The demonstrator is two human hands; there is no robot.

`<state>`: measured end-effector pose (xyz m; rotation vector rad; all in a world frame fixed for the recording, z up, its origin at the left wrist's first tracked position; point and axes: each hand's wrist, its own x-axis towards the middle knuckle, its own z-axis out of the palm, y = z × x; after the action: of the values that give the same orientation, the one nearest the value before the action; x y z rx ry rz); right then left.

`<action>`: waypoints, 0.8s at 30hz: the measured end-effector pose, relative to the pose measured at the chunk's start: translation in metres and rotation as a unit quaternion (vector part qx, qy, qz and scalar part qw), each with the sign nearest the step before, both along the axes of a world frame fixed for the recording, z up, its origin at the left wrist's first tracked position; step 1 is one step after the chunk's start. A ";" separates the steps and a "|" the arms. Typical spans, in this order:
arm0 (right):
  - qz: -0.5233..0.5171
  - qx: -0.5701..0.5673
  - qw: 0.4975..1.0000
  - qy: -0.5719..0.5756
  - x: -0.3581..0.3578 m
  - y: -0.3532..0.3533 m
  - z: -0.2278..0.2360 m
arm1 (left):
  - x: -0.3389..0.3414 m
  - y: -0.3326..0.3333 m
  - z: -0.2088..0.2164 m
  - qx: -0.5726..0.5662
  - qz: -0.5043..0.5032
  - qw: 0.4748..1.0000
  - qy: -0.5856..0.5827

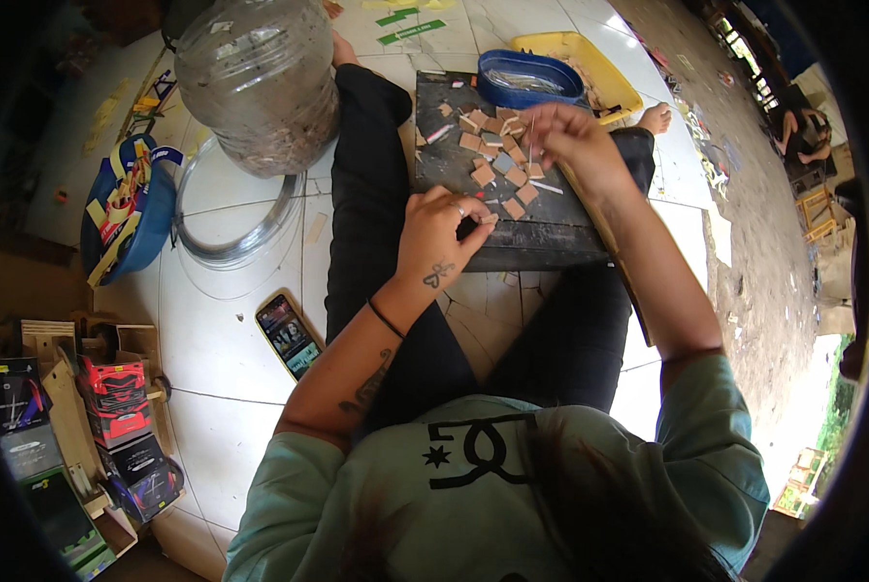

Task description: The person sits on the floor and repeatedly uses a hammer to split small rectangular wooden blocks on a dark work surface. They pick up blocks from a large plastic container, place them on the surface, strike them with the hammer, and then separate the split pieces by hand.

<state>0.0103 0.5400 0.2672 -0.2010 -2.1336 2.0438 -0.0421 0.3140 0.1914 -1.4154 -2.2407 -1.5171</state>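
A low black board [551, 238] lies across my legs, scattered with small brown wooden pieces [482, 175], mostly square. At its near edge my left hand [432, 233] is closed, pinching a small wooden piece [490, 220] between thumb and fingers. Above the right side of the pile is my right hand [580, 145], its fingers drawn together. A thin pale sliver shows by its fingertips, but I cannot make out what it is or whether it is gripped. A blue oval tub [522, 94] with thin, shiny wire-like pieces stands at the board's far edge.
Behind the tub sits a yellow tray [617, 82] holding scraps. To the left stand a big transparent plastic jug [260, 92], a wire coil [229, 254] and a blue basin [148, 247] of colourful strips. A phone [289, 335] lies on the tiles near wooden toy trucks [119, 403].
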 end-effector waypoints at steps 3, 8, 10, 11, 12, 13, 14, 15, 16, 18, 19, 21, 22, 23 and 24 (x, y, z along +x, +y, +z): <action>-0.009 -0.018 0.999 -0.047 0.030 -0.034 -0.010 | 0.000 0.001 -0.001 0.011 0.001 1.000 0.006; -0.054 0.120 0.991 0.033 0.042 -0.063 -0.023 | -0.001 -0.001 -0.001 -0.001 -0.002 1.000 0.004; -0.068 0.217 0.971 0.070 0.046 -0.069 -0.023 | -0.001 -0.001 -0.001 0.005 -0.003 1.000 0.001; -0.068 0.240 0.966 0.066 0.047 -0.070 -0.022 | -0.001 -0.001 -0.001 0.007 -0.003 1.000 0.003; -0.071 0.255 0.962 0.060 0.047 -0.072 -0.022 | -0.001 -0.001 -0.001 0.007 -0.003 1.000 0.004; -0.072 0.268 0.959 0.064 0.046 -0.073 -0.022 | -0.001 -0.001 -0.002 0.005 -0.003 1.000 0.003; -0.072 0.281 0.955 0.067 0.046 -0.074 -0.021 | -0.001 -0.001 -0.002 0.007 -0.003 1.000 0.007; -0.069 0.291 0.952 0.068 0.046 -0.074 -0.020 | -0.001 -0.001 -0.002 0.006 -0.002 1.000 0.008; -0.066 0.301 0.949 0.069 0.045 -0.074 -0.019 | -0.001 -0.001 -0.002 0.006 -0.002 1.000 0.009; -0.059 0.318 0.943 0.073 0.045 -0.075 -0.016 | -0.001 -0.001 -0.002 0.007 -0.004 1.000 0.010; -0.055 0.326 0.941 0.076 0.044 -0.075 -0.015 | -0.002 0.000 -0.003 0.007 -0.006 1.000 0.008; -0.046 0.338 0.936 0.082 0.044 -0.076 -0.013 | -0.002 -0.001 -0.003 0.008 -0.007 1.000 0.010; -0.040 0.343 0.935 0.084 0.044 -0.076 -0.012 | -0.002 -0.001 -0.003 0.008 -0.008 1.000 0.009; -0.035 0.349 0.933 0.085 0.044 -0.076 -0.010 | -0.003 -0.001 -0.003 0.009 -0.007 1.000 0.010; -0.023 0.363 0.927 0.090 0.044 -0.076 -0.008 | -0.003 -0.001 -0.002 0.011 -0.007 1.000 0.010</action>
<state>0.0540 0.4640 0.2587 0.0424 -2.5463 1.0718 -0.0446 0.3132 0.1890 -1.4376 -2.1999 -1.5198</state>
